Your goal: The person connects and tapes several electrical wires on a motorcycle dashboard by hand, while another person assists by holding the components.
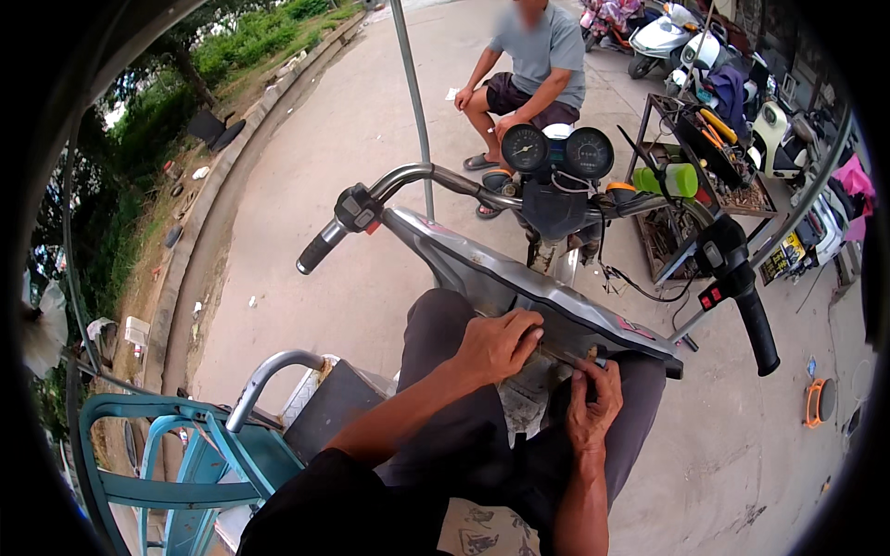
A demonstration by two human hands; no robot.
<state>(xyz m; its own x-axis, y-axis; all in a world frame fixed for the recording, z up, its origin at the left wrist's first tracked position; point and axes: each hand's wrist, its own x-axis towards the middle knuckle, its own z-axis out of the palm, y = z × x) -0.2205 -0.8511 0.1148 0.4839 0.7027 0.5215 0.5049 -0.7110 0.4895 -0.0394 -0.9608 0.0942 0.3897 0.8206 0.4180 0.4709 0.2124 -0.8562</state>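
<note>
1. Silver-grey and broad, a sloping front panel with a black edging strip point(473, 278) stands across the space before the person's knees, beneath a curved, shiny metal handlebar point(403, 174). Both hands are at its near side.
2. Between the thumb and fingertips of the bare right hand point(595, 403) sits a small dark piece with a paler part point(602, 353). These fingers are bent and grasping it, close to the panel and over the dark-trousered right knee point(642, 378). It is too small to identify.
3. To its left, the bare left hand point(493, 350) has its fingers curled inward, the thumb near the forefinger. Whether they pinch anything, or touch the panel, I cannot tell.
4. My reading of the step in hand: close, two-handed fingertip work behind the panel, with the small piece as its centre. The ribbed black left grip point(321, 246) and the smooth black right grip point(758, 334) on the handlebar are untouched.
5. As I judge it, the next move calls for a light, secure pinch on the small piece, a steady left hand beside it, and a clear line of sight past the panel's edge, since a dropped piece could be hard to find.
6. Beyond the two round black gauges point(557, 152), a seated person in a grey shirt point(542, 56) faces the work, hands apart from it.
</note>
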